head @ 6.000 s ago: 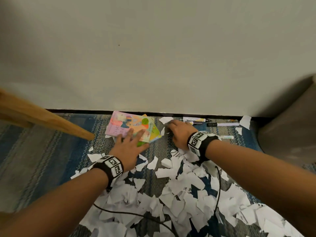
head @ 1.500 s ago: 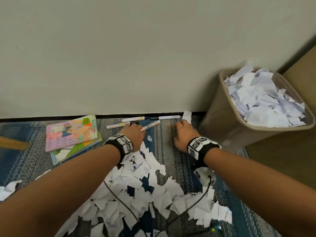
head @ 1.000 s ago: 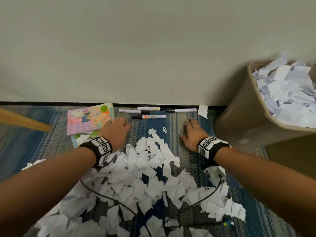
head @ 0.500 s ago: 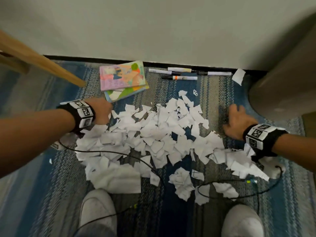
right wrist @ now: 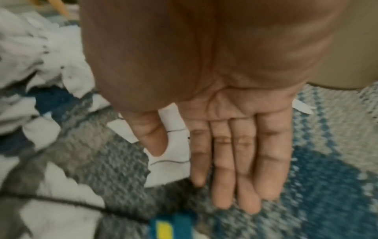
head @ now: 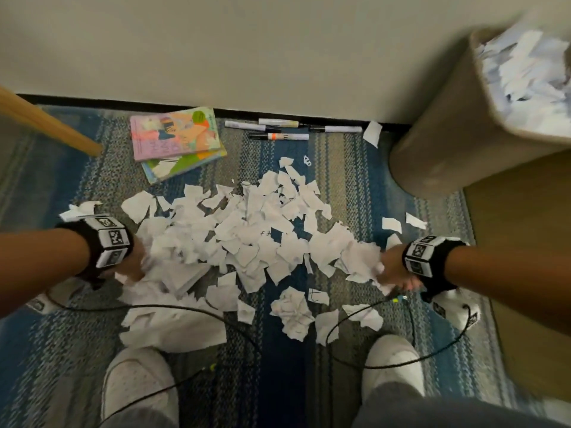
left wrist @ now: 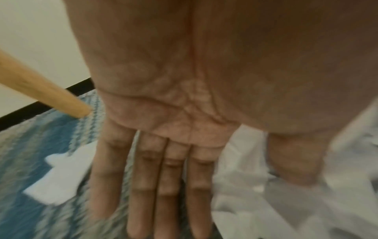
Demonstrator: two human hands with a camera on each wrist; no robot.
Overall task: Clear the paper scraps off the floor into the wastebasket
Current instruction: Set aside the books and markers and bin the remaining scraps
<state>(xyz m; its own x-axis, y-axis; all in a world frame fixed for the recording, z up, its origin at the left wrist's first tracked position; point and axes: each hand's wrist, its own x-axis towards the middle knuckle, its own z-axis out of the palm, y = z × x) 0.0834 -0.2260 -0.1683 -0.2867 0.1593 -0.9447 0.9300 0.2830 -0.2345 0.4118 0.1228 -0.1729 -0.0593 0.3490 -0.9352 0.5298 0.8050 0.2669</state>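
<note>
A heap of torn white paper scraps [head: 247,239] lies on the striped blue-grey carpet in front of me. My left hand [head: 134,262] presses against the heap's left edge with straight fingers [left wrist: 163,186] on the carpet and scraps [left wrist: 255,202] by the thumb. My right hand [head: 394,270] is flat at the heap's right edge, fingers [right wrist: 243,169] straight, holding nothing. The tan wastebasket [head: 457,125] stands at the upper right, heaped with paper [head: 525,66].
Two colourful books [head: 176,140] and several markers [head: 278,131] lie by the wall. A wooden leg [head: 46,125] slants in at the left. Black cables [head: 401,359] trail over the carpet by my white shoes [head: 139,387]. A crumpled paper ball [head: 293,310] sits near them.
Both hands have swept back from the wall and inward along the carpet, bunching the scraps into a tighter heap between them. The view has tilted down to my shoes.
</note>
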